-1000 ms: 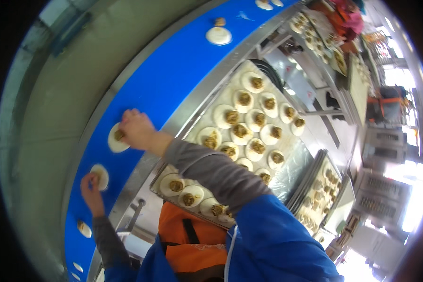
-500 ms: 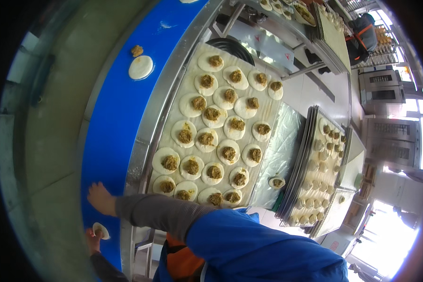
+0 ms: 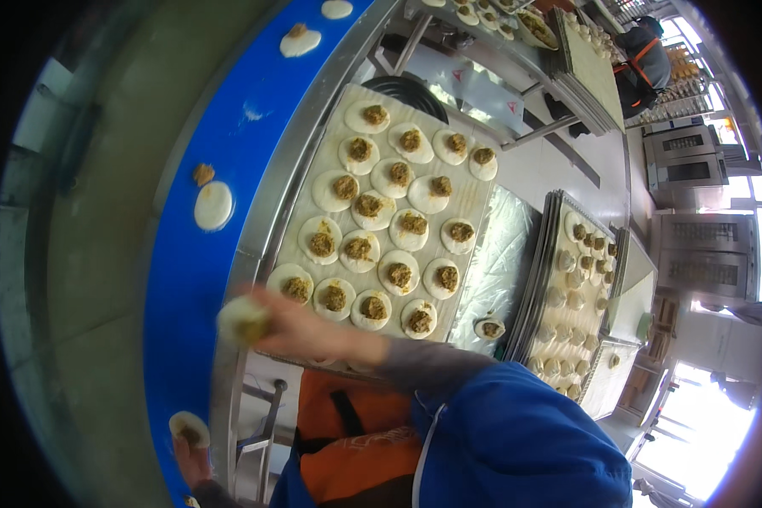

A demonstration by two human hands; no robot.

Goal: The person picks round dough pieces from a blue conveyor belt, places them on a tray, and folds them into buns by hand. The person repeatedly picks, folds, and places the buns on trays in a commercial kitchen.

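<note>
The tray [image 3: 471, 200] lay to the right of and partly above the dough round [image 3: 235, 318] in the right hand [image 3: 300, 328], whose fingertips pointed left, away from the tray's rows. That round, with filling [image 3: 252, 325] on its face, sat just left of the tray's lower left corner, about over the metal rail [image 3: 258, 222]. It looked near circular and tipped up, with no clear long axis through the blur. The right hand was the nearer one to the tray; its thumb and fingers were closed on the round's right side. The left hand [image 3: 193, 466] was well apart, below and left of the tray over the blue belt [image 3: 186, 296], its fingers meeting the lower edge of a second round [image 3: 186, 422]; whether it gripped that piece, I cannot tell.

Half a second earlier the right hand was over the belt with no round visible in it; now it had one beside the tray. A plain round [image 3: 213, 207] and its lump [image 3: 203, 174], left of the tray, sat lower in the view than before.
</note>
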